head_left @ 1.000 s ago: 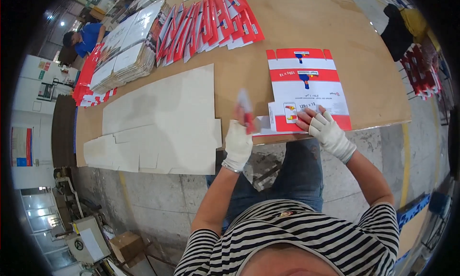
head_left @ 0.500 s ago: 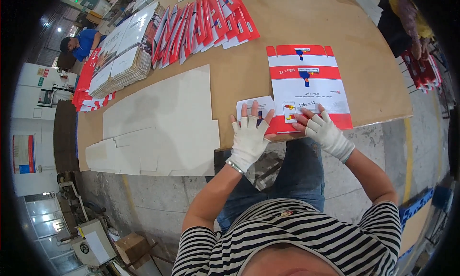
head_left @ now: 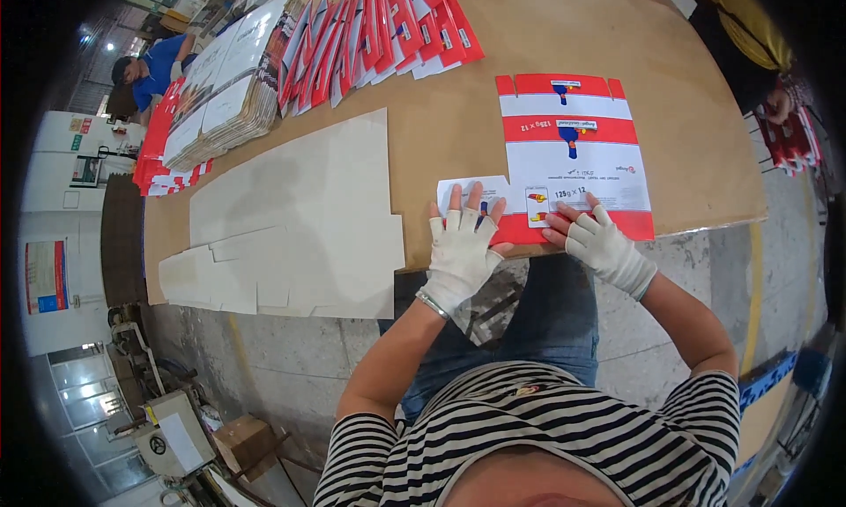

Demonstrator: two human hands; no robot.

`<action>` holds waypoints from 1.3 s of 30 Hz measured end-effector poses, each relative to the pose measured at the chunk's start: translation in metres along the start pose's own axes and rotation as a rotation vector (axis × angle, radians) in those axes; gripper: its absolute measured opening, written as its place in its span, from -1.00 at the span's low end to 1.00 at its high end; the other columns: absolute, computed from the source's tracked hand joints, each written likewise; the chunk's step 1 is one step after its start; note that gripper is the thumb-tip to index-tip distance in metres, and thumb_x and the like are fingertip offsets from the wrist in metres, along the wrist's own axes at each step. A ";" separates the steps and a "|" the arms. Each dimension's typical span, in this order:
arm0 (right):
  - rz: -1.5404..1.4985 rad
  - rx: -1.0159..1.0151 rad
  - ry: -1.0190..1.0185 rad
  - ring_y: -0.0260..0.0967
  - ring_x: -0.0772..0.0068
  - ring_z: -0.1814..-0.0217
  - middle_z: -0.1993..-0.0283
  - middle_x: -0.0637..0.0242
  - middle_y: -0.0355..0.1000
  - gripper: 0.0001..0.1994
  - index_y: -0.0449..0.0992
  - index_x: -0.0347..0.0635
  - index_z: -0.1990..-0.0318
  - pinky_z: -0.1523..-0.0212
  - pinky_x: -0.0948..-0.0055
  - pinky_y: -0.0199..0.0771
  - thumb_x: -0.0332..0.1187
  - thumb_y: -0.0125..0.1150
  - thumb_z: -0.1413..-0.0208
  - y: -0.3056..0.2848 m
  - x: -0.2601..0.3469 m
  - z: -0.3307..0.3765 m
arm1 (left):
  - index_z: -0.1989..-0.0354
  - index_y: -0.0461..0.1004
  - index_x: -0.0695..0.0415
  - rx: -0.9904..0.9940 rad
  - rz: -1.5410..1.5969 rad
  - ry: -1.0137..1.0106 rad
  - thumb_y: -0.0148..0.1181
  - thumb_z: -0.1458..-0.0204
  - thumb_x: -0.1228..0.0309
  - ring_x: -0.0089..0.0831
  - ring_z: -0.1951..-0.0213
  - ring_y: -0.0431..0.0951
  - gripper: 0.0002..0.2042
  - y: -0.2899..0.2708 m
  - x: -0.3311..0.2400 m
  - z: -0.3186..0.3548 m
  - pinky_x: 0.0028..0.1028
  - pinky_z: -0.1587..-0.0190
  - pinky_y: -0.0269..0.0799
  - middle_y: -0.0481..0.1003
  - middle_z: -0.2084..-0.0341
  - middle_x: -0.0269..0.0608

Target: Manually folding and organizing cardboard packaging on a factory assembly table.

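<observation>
A flat carton blank [head_left: 582, 177], red and white with small blue pictures, lies near the front edge of the brown-topped table [head_left: 441, 128]. My left hand [head_left: 463, 243], in a white fingerless glove, lies palm down with fingers spread on the blank's left flap. My right hand [head_left: 606, 250], gloved the same way, rests with fingers stretched out on the blank's lower red band. Neither hand is gripping anything. To the left of my left hand lie overlapping pale grey cardboard sheets [head_left: 308, 199], printed side not showing.
A fanned row of red and white folded cartons [head_left: 379, 36] lies at the far left, beside a strapped stack of flat cartons [head_left: 225, 88]. A person in blue [head_left: 159, 71] is beyond them. Another person [head_left: 740, 31] stands at the far right, near more red cartons [head_left: 793, 137].
Both hands stay on the blank, nearly unmoved. The view has shifted slightly. The person in blue has raised an arm, and the person at the far right has moved.
</observation>
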State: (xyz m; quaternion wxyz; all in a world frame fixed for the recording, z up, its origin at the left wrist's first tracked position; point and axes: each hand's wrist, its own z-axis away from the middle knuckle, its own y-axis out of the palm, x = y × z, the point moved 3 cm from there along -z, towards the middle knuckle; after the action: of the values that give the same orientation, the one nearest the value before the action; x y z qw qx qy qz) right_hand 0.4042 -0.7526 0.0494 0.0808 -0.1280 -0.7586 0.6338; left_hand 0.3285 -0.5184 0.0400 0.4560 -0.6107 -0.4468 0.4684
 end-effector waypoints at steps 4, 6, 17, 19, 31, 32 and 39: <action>-0.012 -0.019 0.011 0.25 0.30 -0.38 -0.33 0.38 0.32 -0.54 0.37 0.00 -0.23 -0.36 -0.18 0.10 -0.28 -0.02 -0.15 0.000 -0.001 0.003 | -0.41 0.15 -0.01 0.078 0.086 -0.083 0.17 -0.06 -0.08 0.02 -0.48 -0.18 -0.24 0.002 -0.001 -0.008 0.25 -0.36 -0.30 -0.07 -0.46 -0.04; -0.014 -0.049 0.006 0.26 0.29 -0.37 -0.32 0.36 0.33 -0.55 0.38 -0.02 -0.22 -0.36 -0.15 0.11 -0.29 -0.02 -0.14 -0.003 -0.004 0.003 | -0.42 0.13 0.01 0.111 0.123 -0.121 0.18 -0.06 -0.09 0.02 -0.48 -0.20 -0.22 0.003 -0.001 -0.022 0.25 -0.36 -0.32 -0.07 -0.46 -0.04; -1.363 -0.235 1.103 0.43 0.38 -0.04 -0.07 0.19 0.45 -0.46 0.21 -0.32 -0.30 -0.06 0.39 0.40 -0.32 0.17 -0.21 -0.014 0.075 0.082 | -0.41 0.04 0.26 -0.143 0.637 -0.350 0.15 -0.11 0.08 0.13 -0.36 0.12 -0.22 0.006 -0.018 -0.042 -0.07 -0.35 0.03 0.07 -0.37 0.24; -1.661 -0.304 1.157 0.45 0.40 0.01 -0.06 0.18 0.45 -0.47 0.16 -0.34 -0.31 0.01 0.43 0.43 -0.35 0.11 -0.26 -0.009 0.093 0.073 | -0.41 -0.01 0.34 -0.057 0.920 -0.145 0.16 -0.15 0.18 0.10 -0.43 -0.04 -0.24 0.013 -0.063 -0.003 -0.15 -0.41 -0.10 -0.02 -0.40 0.27; -0.708 -0.231 1.041 0.28 0.70 0.43 0.39 0.40 0.48 -0.63 0.46 -0.31 -0.14 0.41 0.55 0.33 -0.41 0.09 -0.20 -0.024 -0.232 -0.006 | -0.26 0.23 0.40 0.159 -0.047 -0.523 0.36 0.09 0.23 0.20 -0.40 0.03 -0.24 -0.062 0.065 0.133 0.16 -0.37 -0.10 0.08 -0.36 0.25; -0.641 -0.318 0.884 0.40 0.58 0.35 0.36 0.31 0.54 -0.64 0.50 -0.35 -0.08 0.29 0.45 0.41 -0.37 0.13 -0.17 -0.010 -0.259 -0.041 | -0.26 0.23 0.40 0.150 -0.040 -0.524 0.36 0.09 0.23 0.20 -0.40 0.03 -0.24 -0.053 0.067 0.140 0.16 -0.37 -0.10 0.08 -0.36 0.25; -0.678 -0.227 0.965 0.53 0.08 0.11 0.20 0.03 0.56 -0.65 0.53 -0.31 0.04 0.06 0.17 0.46 -0.21 0.19 -0.16 0.068 -0.258 -0.263 | -0.01 0.49 0.22 -0.185 0.168 -0.525 0.25 0.16 0.52 -0.02 -0.09 0.48 -0.56 -0.080 0.069 0.136 -0.15 -0.13 0.38 0.48 -0.06 0.01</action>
State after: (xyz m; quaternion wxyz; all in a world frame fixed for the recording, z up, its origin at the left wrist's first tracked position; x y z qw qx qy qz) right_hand 0.7319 -0.5705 0.0415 0.5997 -0.1599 -0.6976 0.3579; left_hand 0.1965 -0.4174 0.0873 0.2267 -0.5424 -0.5383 0.6039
